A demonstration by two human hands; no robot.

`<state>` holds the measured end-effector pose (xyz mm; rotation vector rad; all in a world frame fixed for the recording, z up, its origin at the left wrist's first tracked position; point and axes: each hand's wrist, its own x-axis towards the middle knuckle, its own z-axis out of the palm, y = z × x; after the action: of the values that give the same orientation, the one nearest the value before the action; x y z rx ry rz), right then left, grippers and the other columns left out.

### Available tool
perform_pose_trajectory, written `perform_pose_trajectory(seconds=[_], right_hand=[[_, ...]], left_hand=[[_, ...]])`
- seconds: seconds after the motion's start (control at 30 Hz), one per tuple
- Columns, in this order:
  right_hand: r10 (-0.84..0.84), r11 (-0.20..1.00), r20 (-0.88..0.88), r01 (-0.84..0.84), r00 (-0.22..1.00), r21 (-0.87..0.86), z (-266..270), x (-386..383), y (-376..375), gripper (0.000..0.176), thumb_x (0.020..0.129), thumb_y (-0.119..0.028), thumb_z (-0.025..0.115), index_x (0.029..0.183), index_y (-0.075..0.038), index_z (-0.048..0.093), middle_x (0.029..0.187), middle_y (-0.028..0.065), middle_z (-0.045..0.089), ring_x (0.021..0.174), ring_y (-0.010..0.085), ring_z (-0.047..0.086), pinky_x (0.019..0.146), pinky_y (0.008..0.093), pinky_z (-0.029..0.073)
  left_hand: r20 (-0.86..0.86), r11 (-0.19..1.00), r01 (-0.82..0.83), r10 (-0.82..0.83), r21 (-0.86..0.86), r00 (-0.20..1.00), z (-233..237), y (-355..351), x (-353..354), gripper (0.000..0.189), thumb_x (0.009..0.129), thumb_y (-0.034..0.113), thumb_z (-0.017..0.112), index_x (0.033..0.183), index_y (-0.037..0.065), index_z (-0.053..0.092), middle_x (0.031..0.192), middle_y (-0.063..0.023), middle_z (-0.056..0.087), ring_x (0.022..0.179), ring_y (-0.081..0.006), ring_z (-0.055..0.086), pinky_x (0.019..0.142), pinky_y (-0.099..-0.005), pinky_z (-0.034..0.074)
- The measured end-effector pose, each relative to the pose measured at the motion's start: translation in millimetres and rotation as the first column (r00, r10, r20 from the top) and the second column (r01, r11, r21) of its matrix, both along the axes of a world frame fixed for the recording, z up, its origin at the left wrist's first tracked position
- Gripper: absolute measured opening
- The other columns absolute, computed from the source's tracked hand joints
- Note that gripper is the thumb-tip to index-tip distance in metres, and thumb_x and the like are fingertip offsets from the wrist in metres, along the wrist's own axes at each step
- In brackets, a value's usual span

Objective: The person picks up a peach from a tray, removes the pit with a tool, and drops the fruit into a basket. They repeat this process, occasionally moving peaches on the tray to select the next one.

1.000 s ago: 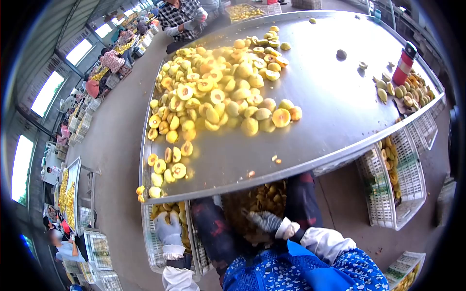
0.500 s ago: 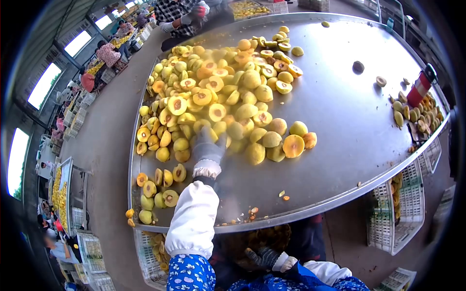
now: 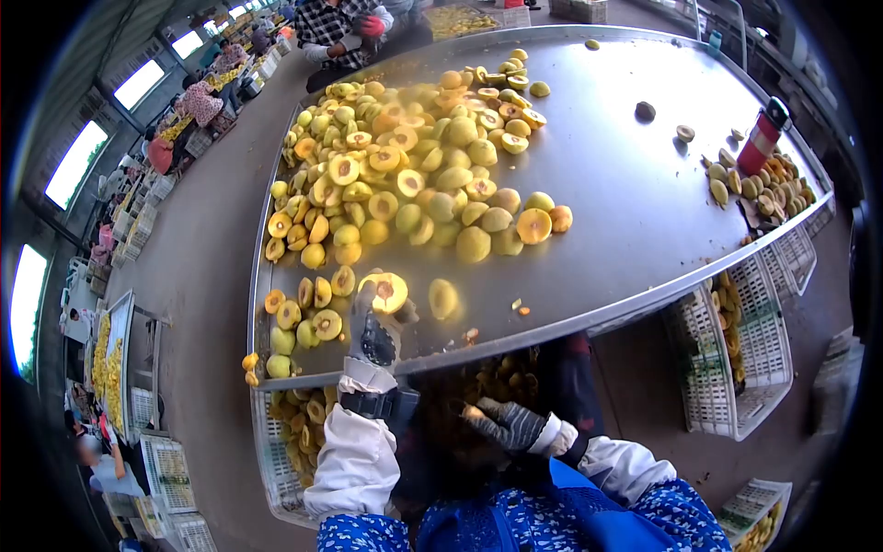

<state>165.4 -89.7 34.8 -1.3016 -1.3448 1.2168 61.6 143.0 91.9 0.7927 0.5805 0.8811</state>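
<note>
Down at the near edge, the right hand point(image 3: 508, 425), in a dark grey glove, sat below the table rim at about five o'clock from the other hand. Its fingers were curled, with a speck of orange at the tips, and I could not tell whether they gripped anything. Just behind it, under the table, sat a bin of cut fruit point(image 3: 501, 373).

The left hand point(image 3: 372, 333), gloved too and with a white sleeve behind it, reached up over the rim of the steel table point(image 3: 635, 212). Its fingers were closed on a peach half point(image 3: 387, 291), cut face up, low over the table just in from the near edge. Just to its three o'clock lay a loose half point(image 3: 442, 298), apart from the glove. At nine o'clock a small cluster of halves point(image 3: 303, 317) hugged the table's left edge, and below that edge stood a white crate point(image 3: 287, 460) with more fruit in it.

Further out, at twelve o'clock, the big heap of peaches point(image 3: 405, 166) covered the left part of the table. Over at two o'clock a red bottle point(image 3: 762, 136) stood by a smaller pile point(image 3: 768, 184), with a second white crate point(image 3: 740, 363) below the right rim. Far off, at twelve, a person in a checked shirt point(image 3: 333, 22) was at the table's far end.
</note>
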Motion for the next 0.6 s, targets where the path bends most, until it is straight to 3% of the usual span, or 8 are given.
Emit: perform_pose_trajectory(seconds=[0.1, 0.17, 0.2, 0.23, 0.4, 0.47, 0.53, 0.6], right_hand=[[-0.066, 0.98, 0.064, 0.053, 0.996, 0.19, 8, 4, 1, 0.023, 0.095, -0.026, 0.045, 0.097, -0.005, 0.054, 0.071, 0.0209, 0.056, 0.066, 0.0369, 0.058, 0.056, 0.0423, 0.042], [-0.146, 0.966, 0.086, 0.123, 0.986, 0.227, 23, 1, 4, 0.021, 0.094, -0.025, 0.047, 0.092, -0.005, 0.054, 0.068, 0.0204, 0.055, 0.063, 0.0377, 0.057, 0.054, 0.0431, 0.04], [-0.198, 0.951, 0.091, 0.169, 0.976, 0.259, 39, 0, 5, 0.021, 0.094, -0.025, 0.047, 0.093, -0.005, 0.055, 0.068, 0.0208, 0.055, 0.064, 0.0376, 0.057, 0.053, 0.044, 0.04], [-0.202, 0.962, 0.096, 0.179, 0.975, 0.206, 39, -1, 6, 0.021, 0.094, -0.025, 0.047, 0.093, -0.006, 0.055, 0.065, 0.0199, 0.053, 0.062, 0.0376, 0.057, 0.052, 0.0441, 0.039], [-0.374, 0.795, 0.495, -0.003, 0.784, 0.606, 30, -7, 20, 0.023, 0.09, -0.014, 0.047, 0.109, -0.002, 0.055, 0.086, 0.0209, 0.057, 0.064, 0.0355, 0.058, 0.052, 0.0425, 0.044], [-0.418, 0.775, 0.558, -0.039, 0.717, 0.631, 37, -9, 22, 0.028, 0.089, -0.013, 0.047, 0.114, -0.002, 0.053, 0.09, 0.021, 0.056, 0.065, 0.0352, 0.058, 0.053, 0.0426, 0.045], [-0.427, 0.786, 0.571, -0.025, 0.701, 0.618, 37, -15, 23, 0.032, 0.09, -0.015, 0.045, 0.12, -0.004, 0.05, 0.088, 0.0204, 0.055, 0.064, 0.0352, 0.058, 0.053, 0.0429, 0.046], [-0.302, 0.891, 0.62, -0.017, 0.724, 0.453, 46, -20, 22, 0.033, 0.092, -0.017, 0.043, 0.122, -0.006, 0.049, 0.087, 0.0203, 0.055, 0.063, 0.0353, 0.058, 0.052, 0.0435, 0.045]], left_hand=[[0.171, 0.962, 0.039, 0.009, -0.271, 0.985, -6, -31, -22, 0.052, 0.086, 0.054, 0.05, 0.11, 0.008, 0.053, 0.09, -0.0148, 0.062, 0.067, -0.0253, 0.061, 0.054, -0.0334, 0.05], [0.129, 0.966, -0.026, 0.061, -0.259, 0.99, -9, -51, -28, 0.055, 0.086, 0.058, 0.047, 0.109, 0.008, 0.054, 0.087, -0.0145, 0.063, 0.063, -0.0247, 0.061, 0.052, -0.0313, 0.05], [0.143, 0.994, 0.062, -0.048, -0.092, 0.989, -13, -57, -32, 0.058, 0.087, 0.06, 0.043, 0.11, 0.008, 0.053, 0.084, -0.0139, 0.063, 0.06, -0.0237, 0.061, 0.052, -0.0298, 0.051], [0.07, 0.997, 0.01, -0.004, -0.079, 0.998, -14, -66, -35, 0.057, 0.088, 0.059, 0.04, 0.111, 0.007, 0.051, 0.082, -0.0134, 0.062, 0.057, -0.0227, 0.06, 0.049, -0.0298, 0.05], [0.069, 1.0, 0.016, -0.016, -0.001, 0.997, -32, -89, -45, 0.058, 0.089, 0.055, 0.041, 0.115, 0.003, 0.048, 0.091, -0.0125, 0.062, 0.072, -0.0223, 0.061, 0.064, -0.0311, 0.051], [-0.329, 0.904, 0.025, 0.13, 0.428, 0.935, -32, -96, -47, 0.055, 0.091, 0.05, 0.041, 0.115, 0.001, 0.048, 0.092, -0.0125, 0.062, 0.077, -0.0215, 0.06, 0.07, -0.0309, 0.05], [-0.121, 0.977, -0.048, 0.074, 0.209, 0.99, -24, -108, -44, 0.049, 0.091, 0.044, 0.041, 0.112, 0.0, 0.05, 0.094, -0.0133, 0.06, 0.081, -0.021, 0.059, 0.077, -0.0309, 0.05], [-0.083, 0.976, -0.076, 0.095, 0.202, 0.992, -26, -114, -43, 0.049, 0.091, 0.044, 0.041, 0.111, 0.0, 0.051, 0.093, -0.0134, 0.06, 0.082, -0.0214, 0.059, 0.077, -0.031, 0.05]])
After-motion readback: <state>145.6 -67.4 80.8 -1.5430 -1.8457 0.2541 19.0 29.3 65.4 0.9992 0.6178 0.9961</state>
